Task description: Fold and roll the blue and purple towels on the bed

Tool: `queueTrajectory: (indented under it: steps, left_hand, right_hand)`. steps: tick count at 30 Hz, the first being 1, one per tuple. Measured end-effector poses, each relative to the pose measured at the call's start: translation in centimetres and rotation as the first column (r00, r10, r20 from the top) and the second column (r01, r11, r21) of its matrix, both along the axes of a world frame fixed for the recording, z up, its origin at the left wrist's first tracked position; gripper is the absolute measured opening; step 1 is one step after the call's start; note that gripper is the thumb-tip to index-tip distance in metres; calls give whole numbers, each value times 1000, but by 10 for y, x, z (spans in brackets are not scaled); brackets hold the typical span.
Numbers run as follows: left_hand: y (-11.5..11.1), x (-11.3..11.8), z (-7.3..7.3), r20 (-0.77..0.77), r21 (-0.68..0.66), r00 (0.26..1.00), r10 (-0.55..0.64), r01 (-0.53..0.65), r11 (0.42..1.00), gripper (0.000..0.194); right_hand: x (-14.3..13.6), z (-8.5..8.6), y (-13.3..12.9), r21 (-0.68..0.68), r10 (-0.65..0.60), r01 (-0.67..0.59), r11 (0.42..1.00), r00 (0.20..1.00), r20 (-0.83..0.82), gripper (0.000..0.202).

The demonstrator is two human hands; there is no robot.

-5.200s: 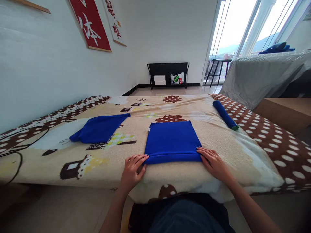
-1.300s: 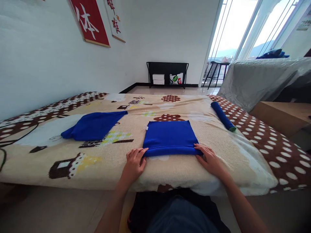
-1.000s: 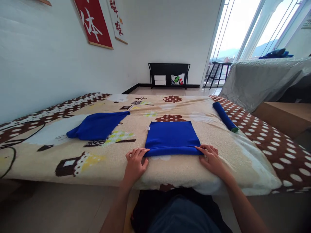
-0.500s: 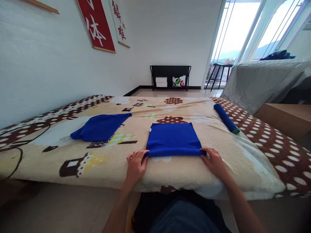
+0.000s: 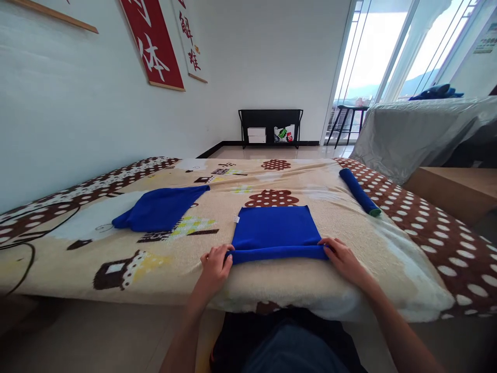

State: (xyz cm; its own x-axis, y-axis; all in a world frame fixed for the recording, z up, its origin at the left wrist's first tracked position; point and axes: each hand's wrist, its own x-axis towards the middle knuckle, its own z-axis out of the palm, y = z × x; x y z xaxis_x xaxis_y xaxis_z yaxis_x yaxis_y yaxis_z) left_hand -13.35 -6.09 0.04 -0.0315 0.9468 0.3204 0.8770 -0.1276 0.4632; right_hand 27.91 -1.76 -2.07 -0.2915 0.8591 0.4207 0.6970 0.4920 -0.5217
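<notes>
In front of me a blue cloth lies flat on the patterned blanket, its near edge turned over into a narrow band. My left hand pinches the left end of that band between thumb and fingers. At its right end, my right hand grips the band the same way. A small white tag sticks out at the cloth's left side. Another blue cloth lies loosely spread to the left. A rolled-up blue cloth with a green end rests at the right.
The beige and brown blanket covers the bed, whose front edge is close to me. A cardboard box and a plastic-covered piece of furniture stand at the right. A black rack is against the far wall.
Both hands have drawn the folded near edge of the blue cloth slightly toward me, and the band looks looser and a little wider. The camera view has tilted up slightly.
</notes>
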Motion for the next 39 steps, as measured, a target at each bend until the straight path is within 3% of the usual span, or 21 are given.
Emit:
queueTrajectory:
  steps: [3,5,6,9,11,12,14,17,20,23,27,32,39]
  left_hand:
    - [3,20,1,-116,157,971,209,-190,969,25]
    - [7,40,4,-176,273,964,201,-148,950,36]
    - [9,51,6,-217,292,968,124,-57,955,43]
    - [18,86,10,-326,218,925,-196,276,936,51]
    - [22,100,9,-354,151,881,-312,384,911,46]
    - [23,102,9,-361,127,874,-325,391,911,44]
    - [23,93,7,-372,93,882,-289,346,934,46]
    - [18,59,2,-379,61,901,-209,250,966,52]
    - [11,24,-2,-381,68,904,-194,236,969,53]
    - [7,3,-6,-376,82,901,-218,266,960,50]
    - [10,-6,-4,-323,45,905,-277,306,951,53]
    - [19,-9,2,-230,-21,927,-295,298,954,45]
    - [25,-19,2,90,18,956,-279,279,960,37]
  right_hand:
    - [-21,-6,-6,208,-316,287,935,940,126,27]
    - [-42,-6,-11,318,-410,348,882,899,154,33]
    - [-54,-4,-13,341,-364,290,894,914,178,41]
    - [-88,4,-17,316,-50,-41,948,960,276,59]
    - [-101,8,-15,266,65,-153,952,947,315,54]
    - [-101,9,-13,243,62,-147,959,943,326,50]
    - [-90,8,-9,206,-16,-56,977,943,331,48]
    - [-51,3,-4,156,-95,46,987,942,322,53]
    - [-18,-3,-6,115,-56,20,993,945,322,54]
    - [-5,-5,-9,94,-35,5,996,947,319,54]
    - [-3,-4,-6,70,13,-34,997,962,273,59]
    - [9,-1,8,-1,104,-107,994,973,207,42]
    - [12,0,19,-14,46,-46,999,997,65,38]
